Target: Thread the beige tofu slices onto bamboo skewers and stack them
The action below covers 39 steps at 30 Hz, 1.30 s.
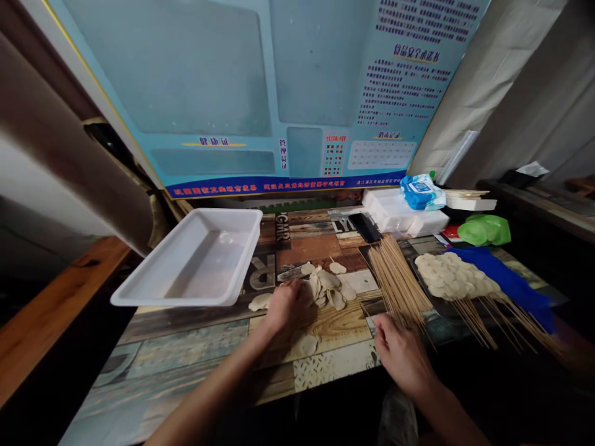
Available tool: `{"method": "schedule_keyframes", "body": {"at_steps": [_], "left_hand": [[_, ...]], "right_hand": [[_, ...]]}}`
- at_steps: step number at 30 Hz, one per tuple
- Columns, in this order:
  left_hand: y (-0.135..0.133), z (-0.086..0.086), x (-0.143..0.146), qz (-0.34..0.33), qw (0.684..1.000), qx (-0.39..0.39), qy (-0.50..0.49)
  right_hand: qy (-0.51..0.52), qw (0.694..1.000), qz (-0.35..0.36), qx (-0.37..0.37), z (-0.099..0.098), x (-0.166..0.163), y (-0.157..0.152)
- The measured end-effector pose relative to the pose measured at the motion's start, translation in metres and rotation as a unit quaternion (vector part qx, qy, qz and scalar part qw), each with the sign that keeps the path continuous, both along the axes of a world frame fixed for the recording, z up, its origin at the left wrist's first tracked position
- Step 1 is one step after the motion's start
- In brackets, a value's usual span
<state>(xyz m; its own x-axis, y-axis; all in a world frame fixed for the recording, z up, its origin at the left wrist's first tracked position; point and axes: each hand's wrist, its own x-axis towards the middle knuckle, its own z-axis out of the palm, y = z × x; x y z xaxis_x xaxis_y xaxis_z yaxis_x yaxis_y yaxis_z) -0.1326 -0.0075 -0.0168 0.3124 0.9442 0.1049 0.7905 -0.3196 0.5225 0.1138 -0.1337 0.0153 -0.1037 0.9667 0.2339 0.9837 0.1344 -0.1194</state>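
Observation:
My left hand (284, 305) is at the near left side of a loose pile of thin, pale, round slices (325, 286), its fingers curled against them. Whatever those fingers hold is hidden behind the hand. To the right, my right hand (400, 353) is closed in a pinch at the table's near edge, with the thin tip of a bamboo skewer showing at its fingertips. A bundle of bamboo skewers (397, 279) lies just beyond it. Single slices (304, 344) lie on the table near my left forearm.
A white plastic tub (186, 298) stands at the left table edge. Skewered slices (455, 275) are stacked at right beside a blue plastic bag (511, 279). Behind are a phone (365, 228), white boxes (395, 212), a wipes pack (422, 192) and a green bag (484, 229). A notice board (302, 133) stands behind the table.

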Motion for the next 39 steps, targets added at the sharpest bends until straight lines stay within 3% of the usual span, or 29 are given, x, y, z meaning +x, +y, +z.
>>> {"method": "schedule_keyframes", "body": {"at_steps": [4,9,11,14,16,19,25,31,34,39], "left_hand": [[-0.003,0.001,0.002,0.037,0.995,0.008,-0.091],[-0.001,0.007,0.000,0.065,0.960,-0.085,-0.258],[0.000,0.011,-0.002,0.075,0.917,-0.131,-0.368],[-0.001,0.018,-0.005,0.096,0.799,-0.240,-0.543],[-0.003,0.023,-0.007,0.107,0.732,-0.295,-0.605],[-0.006,0.027,-0.010,0.098,0.692,-0.327,-0.636],[-0.008,0.036,-0.014,0.102,0.677,-0.334,-0.647],[-0.010,0.040,-0.012,0.101,0.687,-0.296,-0.656],[-0.013,0.038,-0.010,0.082,0.712,-0.285,-0.637],[-0.019,0.036,-0.005,0.028,0.787,-0.245,-0.566]], "right_hand": [[0.030,0.999,0.024,0.026,-0.004,-0.009,-0.013],[0.084,0.994,0.056,0.037,-0.009,-0.020,-0.024],[0.099,0.993,0.058,0.009,-0.014,-0.023,-0.028],[0.121,0.989,0.080,-0.018,-0.024,-0.025,-0.033],[0.126,0.986,0.106,-0.013,-0.029,-0.026,-0.035],[0.121,0.984,0.131,-0.008,-0.035,-0.027,-0.036],[0.125,0.983,0.134,-0.020,-0.034,-0.030,-0.036],[0.126,0.984,0.125,-0.021,-0.035,-0.029,-0.036],[0.128,0.984,0.124,-0.032,-0.035,-0.028,-0.038],[0.117,0.986,0.108,-0.053,-0.036,-0.027,-0.040]]}}
